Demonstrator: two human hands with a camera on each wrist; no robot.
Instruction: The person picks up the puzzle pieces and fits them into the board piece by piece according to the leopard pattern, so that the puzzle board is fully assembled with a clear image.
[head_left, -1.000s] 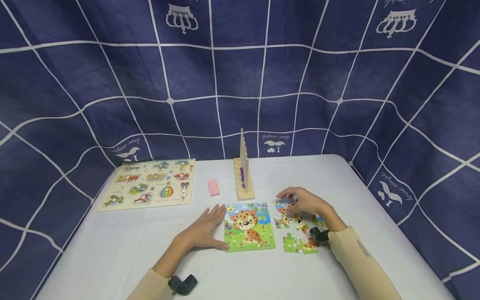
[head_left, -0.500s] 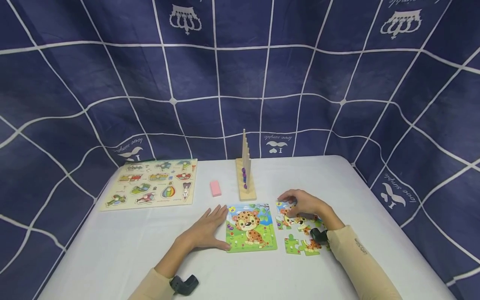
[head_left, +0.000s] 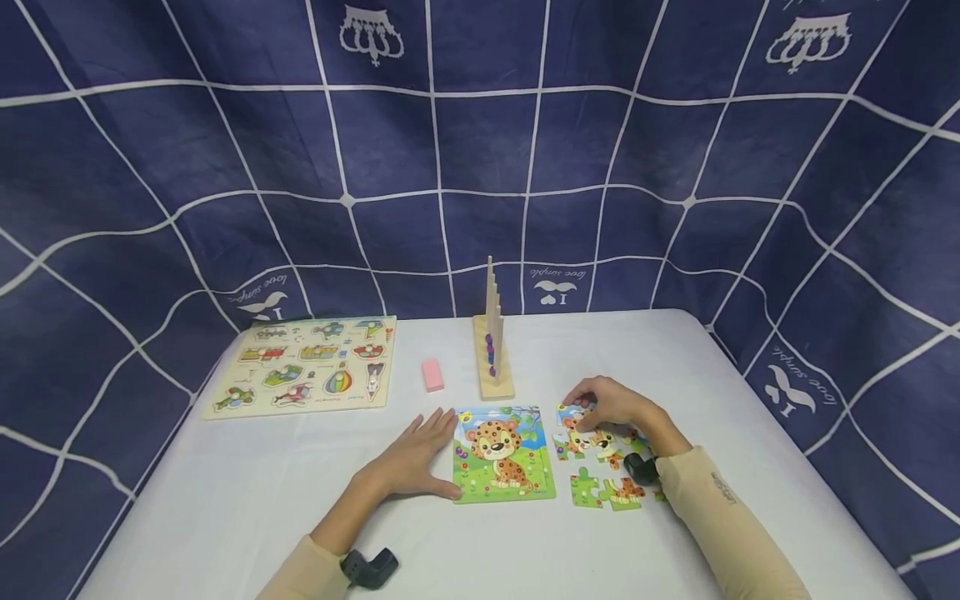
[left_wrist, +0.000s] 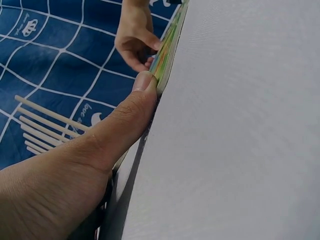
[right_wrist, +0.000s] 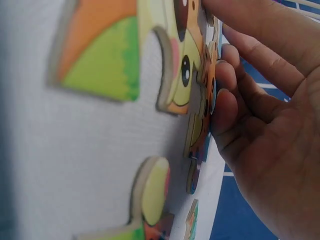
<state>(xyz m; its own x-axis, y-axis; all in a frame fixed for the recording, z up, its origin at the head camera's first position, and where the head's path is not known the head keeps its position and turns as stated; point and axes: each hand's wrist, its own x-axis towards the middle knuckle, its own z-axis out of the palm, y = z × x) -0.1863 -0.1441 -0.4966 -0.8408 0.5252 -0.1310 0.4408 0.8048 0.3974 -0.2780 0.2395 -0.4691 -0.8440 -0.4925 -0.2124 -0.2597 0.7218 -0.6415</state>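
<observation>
A square puzzle board (head_left: 517,479) printed with a spotted leopard cub lies on the white table. Along its left edge rests my left hand (head_left: 412,458), fingers spread and thumb on the lower left corner; the left wrist view shows the thumb (left_wrist: 132,107) against the board's rim. To the right lie several loose jigsaw pieces (head_left: 585,487) with parts of the same picture. My right hand (head_left: 618,404) is over their upper left part, curled fingers and thumb pinching a jigsaw piece (head_left: 570,412). The palm and fingers hide some of the pieces.
A wooden stand (head_left: 495,388) with upright rods and a few purple and blue beads stands behind the board. Left of it lies a pink block (head_left: 432,375). A vehicle peg puzzle (head_left: 300,367) lies at the back left. Blue checked cloth (head_left: 480,150) hangs behind the table.
The right thumb and fingers have drawn slightly closer together over the upper left jigsaw pieces. My left hand stays against the board. The whole view has shifted slightly.
</observation>
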